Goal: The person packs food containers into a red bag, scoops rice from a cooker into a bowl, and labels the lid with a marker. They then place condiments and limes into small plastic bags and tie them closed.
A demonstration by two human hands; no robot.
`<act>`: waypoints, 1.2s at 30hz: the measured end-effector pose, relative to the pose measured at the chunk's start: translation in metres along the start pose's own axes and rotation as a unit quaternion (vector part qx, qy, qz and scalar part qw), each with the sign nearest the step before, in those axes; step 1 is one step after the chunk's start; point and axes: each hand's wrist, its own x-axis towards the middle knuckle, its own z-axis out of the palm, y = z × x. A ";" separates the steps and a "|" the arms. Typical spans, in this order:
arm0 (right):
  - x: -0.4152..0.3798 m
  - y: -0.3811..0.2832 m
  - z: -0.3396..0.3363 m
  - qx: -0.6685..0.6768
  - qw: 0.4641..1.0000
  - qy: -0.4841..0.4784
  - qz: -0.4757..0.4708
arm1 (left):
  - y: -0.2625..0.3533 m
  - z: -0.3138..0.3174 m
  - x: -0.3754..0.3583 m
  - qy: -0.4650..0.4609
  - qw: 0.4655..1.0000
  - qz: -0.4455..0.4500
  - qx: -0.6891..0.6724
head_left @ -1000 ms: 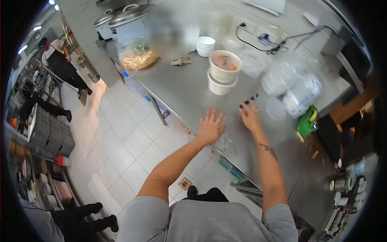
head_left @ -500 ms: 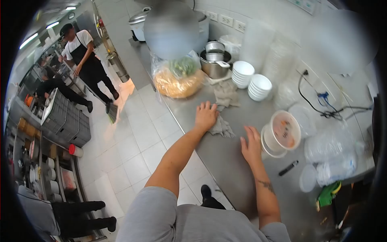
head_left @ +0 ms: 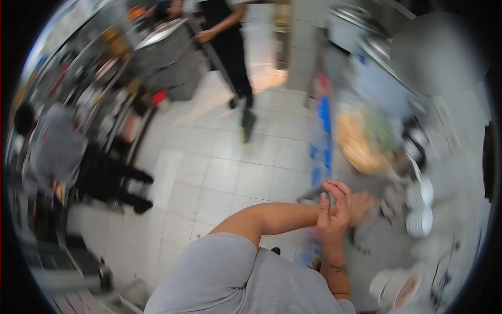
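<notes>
My left hand [head_left: 362,207] is low over the steel counter [head_left: 374,246], fingers spread but blurred, with its forearm reaching across from the left. A crumpled grey cloth [head_left: 391,201] lies just beyond its fingertips; a smaller, darker piece of cloth [head_left: 361,245] shows below the hand. Raised in front of the left wrist is my right hand [head_left: 334,212], fingers bent and thumb apart, with nothing visible in it. Two stacks of white bowls [head_left: 420,193] stand to the right of the cloth. A lidded plastic tub [head_left: 407,292] sits nearer the bottom edge.
Farther along the counter are a bag of yellow-orange food [head_left: 360,144], a metal pot [head_left: 415,146] and a large cooker [head_left: 350,26]. Across the tiled floor [head_left: 230,175] one person holds a broom [head_left: 246,125]; another person [head_left: 57,149] stands by the left shelves [head_left: 112,94].
The view has swung left toward the floor and blurred. My right hand has come off the counter beside the tub and up to my left wrist. The left hand has shifted off the cloth.
</notes>
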 end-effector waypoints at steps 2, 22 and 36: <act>0.020 -0.030 0.070 0.086 0.991 -0.086 -0.053 | -0.020 -0.093 -0.029 -0.104 0.991 -0.058 -0.066; 0.284 -0.267 0.779 0.300 0.856 -0.311 -0.284 | -0.469 -0.768 -0.448 0.020 0.759 -0.622 0.191; 0.372 -0.508 1.121 0.506 0.650 -0.368 -0.431 | -0.560 -1.272 -0.400 0.386 0.664 -0.561 0.310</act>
